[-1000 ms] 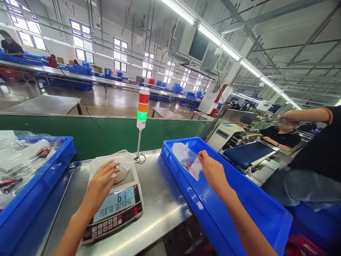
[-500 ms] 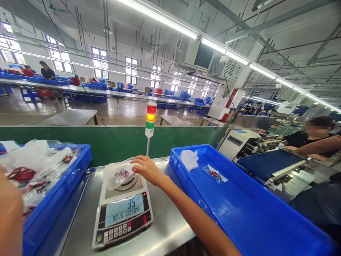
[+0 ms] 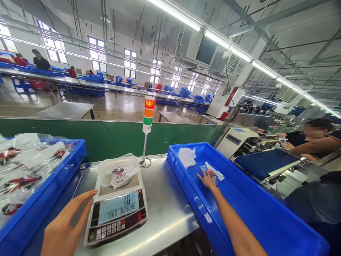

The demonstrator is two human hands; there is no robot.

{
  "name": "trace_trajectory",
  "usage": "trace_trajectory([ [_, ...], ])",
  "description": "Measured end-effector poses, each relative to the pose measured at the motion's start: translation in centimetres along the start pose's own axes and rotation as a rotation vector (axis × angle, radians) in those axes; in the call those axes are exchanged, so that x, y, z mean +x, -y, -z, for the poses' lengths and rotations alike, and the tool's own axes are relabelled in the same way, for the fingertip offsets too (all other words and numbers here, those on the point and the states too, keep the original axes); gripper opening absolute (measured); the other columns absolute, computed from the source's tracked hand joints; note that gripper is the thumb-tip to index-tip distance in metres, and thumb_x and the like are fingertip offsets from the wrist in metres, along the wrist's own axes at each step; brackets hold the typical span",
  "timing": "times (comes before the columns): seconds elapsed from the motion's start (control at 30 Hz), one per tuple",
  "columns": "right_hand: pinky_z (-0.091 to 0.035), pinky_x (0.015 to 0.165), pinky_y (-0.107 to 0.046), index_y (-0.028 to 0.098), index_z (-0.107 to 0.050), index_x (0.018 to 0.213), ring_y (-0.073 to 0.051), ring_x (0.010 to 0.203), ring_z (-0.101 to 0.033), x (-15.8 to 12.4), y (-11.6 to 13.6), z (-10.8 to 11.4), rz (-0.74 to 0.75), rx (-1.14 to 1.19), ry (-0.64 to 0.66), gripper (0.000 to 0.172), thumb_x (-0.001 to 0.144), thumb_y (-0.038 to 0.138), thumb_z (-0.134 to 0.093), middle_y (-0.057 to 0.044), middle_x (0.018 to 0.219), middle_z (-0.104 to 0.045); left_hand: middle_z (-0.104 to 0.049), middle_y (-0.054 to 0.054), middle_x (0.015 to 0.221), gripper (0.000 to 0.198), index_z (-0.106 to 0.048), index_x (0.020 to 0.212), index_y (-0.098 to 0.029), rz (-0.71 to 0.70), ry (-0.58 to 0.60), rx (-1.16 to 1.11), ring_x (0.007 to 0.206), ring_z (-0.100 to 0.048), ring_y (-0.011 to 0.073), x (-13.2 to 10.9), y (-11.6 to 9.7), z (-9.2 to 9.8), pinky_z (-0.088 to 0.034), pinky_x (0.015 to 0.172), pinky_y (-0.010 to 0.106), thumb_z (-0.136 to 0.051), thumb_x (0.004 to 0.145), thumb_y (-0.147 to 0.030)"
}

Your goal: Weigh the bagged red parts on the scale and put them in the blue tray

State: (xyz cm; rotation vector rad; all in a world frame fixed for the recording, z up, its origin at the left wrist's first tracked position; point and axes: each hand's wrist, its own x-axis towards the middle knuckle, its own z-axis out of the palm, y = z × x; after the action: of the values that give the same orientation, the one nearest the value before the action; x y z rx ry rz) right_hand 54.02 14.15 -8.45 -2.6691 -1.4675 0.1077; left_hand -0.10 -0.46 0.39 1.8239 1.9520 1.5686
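My left hand (image 3: 65, 222) is beside the left edge of a digital scale (image 3: 117, 208), thumb and index finger apart, nothing between them. On the scale, a translucent plastic tray (image 3: 103, 174) carries a clear plastic bag (image 3: 122, 173) with small red and dark parts in it. The scale's display (image 3: 118, 208) reads 10 in its top row. My right hand (image 3: 209, 180) reaches into the right blue bin (image 3: 197, 202), fingers spread at a clear bag of red parts with a white slip (image 3: 217, 173). Its fingertips partly cover the bag.
A left blue bin (image 3: 61, 167) is heaped with bagged red parts (image 3: 23, 181). A signal tower (image 3: 148, 113) glows red behind the scale. White crumpled plastic (image 3: 187, 157) lies in the right bin. At right, a person sits by a machine with a blue belt (image 3: 266, 164).
My right hand went from the scale's tray into the right bin. My left hand came from the left bin to the scale. The top reading went from 35 to 10; the lit lamp, yellow to red.
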Motion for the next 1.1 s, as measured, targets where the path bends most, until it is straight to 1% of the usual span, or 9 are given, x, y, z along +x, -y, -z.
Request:
trace_trajectory([
  [0.1, -0.045, 0.103, -0.064, 0.021, -0.051, 0.148, -0.043, 0.139, -0.051, 0.0, -1.1, -2.4, 0.013, -0.047, 0.032, 0.051, 0.102, 0.039, -0.038, -0.021, 0.156, -0.049, -0.08, -0.01, 0.095, 0.044, -0.077, 0.093, -0.039, -0.017, 0.04, -0.034, 0.083, -0.077, 0.0195, -0.7, -1.6, -1.0, -0.061, 0.07, 0.027, -0.049, 0.087, -0.072],
  [0.23, -0.047, 0.104, -0.054, 0.017, -0.05, 0.145, -0.035, 0.129, -0.06, 0.8, -2.3, -2.6, 0.086, -0.086, 0.001, 0.047, 0.1, 0.021, -0.04, -0.023, 0.143, -0.06, -0.08, -0.007, 0.099, 0.048, -0.077, 0.096, -0.036, -0.026, 0.085, -0.023, 0.086, -0.077, 0.0203, -0.2, -2.2, -0.8, -0.061, 0.085, 0.029, -0.048, 0.087, -0.073],
  [0.33, -0.046, 0.103, -0.052, 0.015, -0.051, 0.143, -0.036, 0.129, -0.06, 1.1, -3.4, -1.9, 0.088, -0.101, -0.029, 0.044, 0.103, 0.027, -0.04, -0.024, 0.136, -0.063, -0.08, -0.007, 0.102, 0.046, -0.076, 0.098, -0.036, -0.031, 0.082, -0.03, 0.091, -0.076, 0.0205, -0.1, -2.3, -0.6, -0.06, 0.086, 0.029, -0.049, 0.088, -0.072],
  [0.47, -0.046, 0.102, -0.058, 0.021, -0.046, 0.149, -0.04, 0.138, -0.051, 0.3, -4.1, -1.7, 0.06, -0.097, -0.023, 0.053, 0.102, 0.044, -0.046, -0.022, 0.15, -0.054, -0.079, -0.006, 0.105, 0.043, -0.075, 0.1, -0.036, -0.011, 0.125, -0.051, 0.095, -0.076, 0.0223, -0.7, -2.3, -0.6, -0.059, 0.088, 0.031, -0.051, 0.088, -0.07],
  [0.63, -0.05, 0.096, -0.05, 0.023, -0.061, 0.125, -0.035, 0.124, -0.063, -1.3, -4.2, -1.1, 0.086, -0.043, 0.021, 0.03, 0.098, 0.034, -0.054, -0.014, 0.13, -0.069, -0.078, -0.004, 0.107, 0.038, -0.073, 0.103, -0.036, -0.013, 0.145, -0.058, 0.097, -0.075, 0.025, -0.6, -1.5, -1.1, -0.058, 0.092, 0.036, -0.052, 0.09, -0.065],
  [0.73, -0.052, 0.09, -0.045, 0.021, -0.06, 0.12, -0.034, 0.115, -0.069, -1.7, -4.4, 0.6, 0.038, 0.017, -0.004, 0.027, 0.096, 0.031, -0.053, -0.016, 0.119, -0.074, -0.076, -0.002, 0.114, 0.034, -0.071, 0.108, -0.035, -0.107, 0.177, -0.049, 0.105, -0.072, 0.0248, 0.0, -0.6, -2.1, -0.055, 0.1, 0.037, -0.052, 0.094, -0.058],
  [0.9, -0.052, 0.089, -0.04, 0.016, -0.047, 0.135, -0.032, 0.113, -0.069, -3.0, -3.7, 6.1, -0.01, 0.224, -0.183, 0.05, 0.094, 0.045, -0.049, -0.019, 0.128, -0.069, -0.074, 0.006, 0.122, 0.045, -0.069, 0.119, -0.027, -0.254, 0.212, 0.004, 0.117, -0.067, 0.0295, 1.2, -0.1, -5.1, -0.055, 0.102, 0.045, -0.046, 0.095, -0.058],
  [1.0, -0.054, 0.088, -0.04, 0.02, -0.044, 0.14, -0.031, 0.107, -0.071, -5.9, -0.1, 10.1, 0.125, 0.649, -0.31, 0.066, 0.085, 0.053, -0.059, -0.015, 0.125, -0.071, -0.074, 0.01, 0.125, 0.048, -0.07, 0.116, -0.022, -0.27, 0.271, -0.009, 0.122, -0.065, 0.0319, 2.3, -0.8, -7.1, -0.052, 0.105, 0.049, -0.043, 0.093, -0.054],
  [1.1, -0.056, 0.087, -0.039, 0.024, -0.048, 0.136, -0.028, 0.099, -0.072, -9.9, 6.3, 12.9, 0.34, 1.042, -0.229, 0.071, 0.077, 0.057, -0.07, -0.01, 0.118, -0.074, -0.078, 0.011, 0.113, 0.044, -0.073, 0.095, -0.023, -0.101, 0.257, -0.081, 0.112, -0.07, 0.0339, 4.3, -2.0, -8.0, -0.055, 0.1, 0.05, -0.044, 0.085, -0.056],
])
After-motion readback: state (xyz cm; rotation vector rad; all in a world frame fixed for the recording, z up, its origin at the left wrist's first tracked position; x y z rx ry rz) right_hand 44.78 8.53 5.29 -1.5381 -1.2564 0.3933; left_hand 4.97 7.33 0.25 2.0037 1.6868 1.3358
